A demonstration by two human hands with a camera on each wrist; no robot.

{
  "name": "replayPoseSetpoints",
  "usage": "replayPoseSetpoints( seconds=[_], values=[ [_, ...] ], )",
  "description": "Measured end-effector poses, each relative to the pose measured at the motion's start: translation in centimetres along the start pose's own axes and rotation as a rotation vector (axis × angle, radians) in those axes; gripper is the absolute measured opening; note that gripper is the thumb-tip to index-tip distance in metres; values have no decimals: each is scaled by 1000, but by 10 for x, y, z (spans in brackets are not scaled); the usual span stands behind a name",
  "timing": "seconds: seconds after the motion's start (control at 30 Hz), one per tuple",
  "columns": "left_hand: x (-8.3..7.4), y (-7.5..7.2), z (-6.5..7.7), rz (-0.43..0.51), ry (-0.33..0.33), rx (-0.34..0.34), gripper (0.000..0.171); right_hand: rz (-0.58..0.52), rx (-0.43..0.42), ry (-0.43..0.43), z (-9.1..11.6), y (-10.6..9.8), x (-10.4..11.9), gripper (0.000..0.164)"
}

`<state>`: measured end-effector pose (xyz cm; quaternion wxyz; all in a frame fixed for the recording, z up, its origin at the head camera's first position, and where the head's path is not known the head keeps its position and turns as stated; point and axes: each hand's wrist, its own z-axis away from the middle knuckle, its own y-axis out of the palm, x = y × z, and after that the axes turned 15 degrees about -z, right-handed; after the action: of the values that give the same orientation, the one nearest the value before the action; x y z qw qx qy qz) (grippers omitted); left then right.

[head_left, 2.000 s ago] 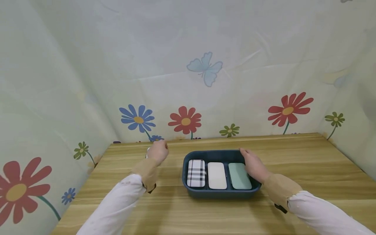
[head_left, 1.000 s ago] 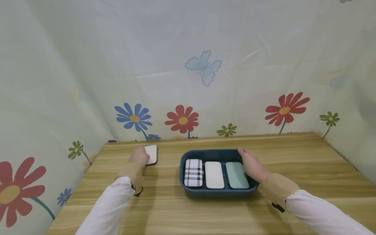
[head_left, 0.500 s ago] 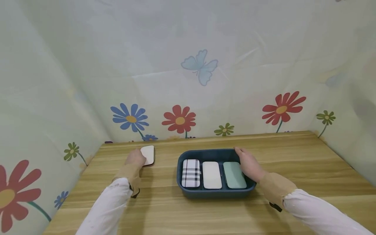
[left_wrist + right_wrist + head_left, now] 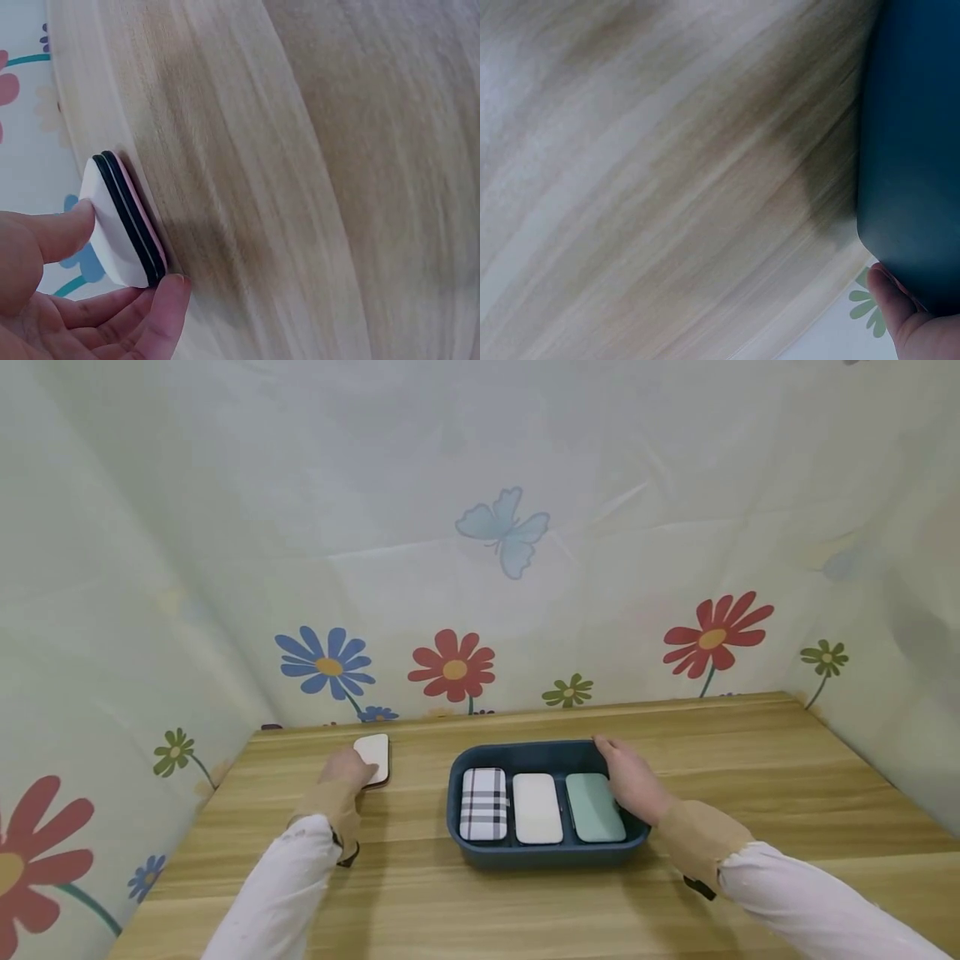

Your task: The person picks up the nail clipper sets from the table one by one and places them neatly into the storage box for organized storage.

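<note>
My left hand (image 4: 345, 768) is at a small white rounded flat case (image 4: 378, 753) on the back left of the table. In the left wrist view the thumb (image 4: 69, 232) lies on the white face of that case (image 4: 114, 236), and the other fingers are at its lower end. Its side shows dark double rims and a pink underside. My right hand (image 4: 636, 783) grips the right end of a dark blue tray (image 4: 547, 858). Inside stand a plaid case (image 4: 483, 804), a cream case (image 4: 537, 808) and a green case (image 4: 595, 807), side by side.
The wooden table (image 4: 420, 902) reaches back to a cloth backdrop (image 4: 360, 502) printed with flowers and a butterfly. Another cloth wall borders the left side. A strip of table separates the white case from the tray.
My left hand has moved left from over the white case, which it mostly hid, and now pinches it from its left side. The right hand keeps its grip on the tray; the view has shifted slightly.
</note>
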<state>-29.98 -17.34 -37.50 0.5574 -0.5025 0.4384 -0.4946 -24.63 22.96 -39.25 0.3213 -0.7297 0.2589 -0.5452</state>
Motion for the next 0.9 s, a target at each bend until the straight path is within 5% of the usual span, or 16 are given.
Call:
replayPoseSetpoints(
  seconds=[0.07, 0.23, 0.3, 0.4, 0.7, 0.77, 0.9],
  values=[
    [6, 12, -12, 14, -3, 2, 50, -5, 2, 4, 0, 0, 1, 53],
    [46, 90, -90, 36, -10, -125, 61, -10, 2, 8, 0, 0, 3, 53],
    [63, 121, -123, 35, -7, -124, 69, -8, 0, 3, 0, 0, 3, 53],
    [72, 136, -137, 19, 30, -105, 79, -10, 0, 6, 0, 0, 3, 53],
    [60, 130, -133, -74, 5, -86, 66, -20, 7, 23, 0, 1, 1, 54],
    [48, 111, -115, -76, -8, -63, 64, -19, 8, 22, 0, 1, 1, 54],
    [10, 41, -43, -43, -19, 19, 61, -22, 1, 17, 0, 1, 1, 54]
  ],
)
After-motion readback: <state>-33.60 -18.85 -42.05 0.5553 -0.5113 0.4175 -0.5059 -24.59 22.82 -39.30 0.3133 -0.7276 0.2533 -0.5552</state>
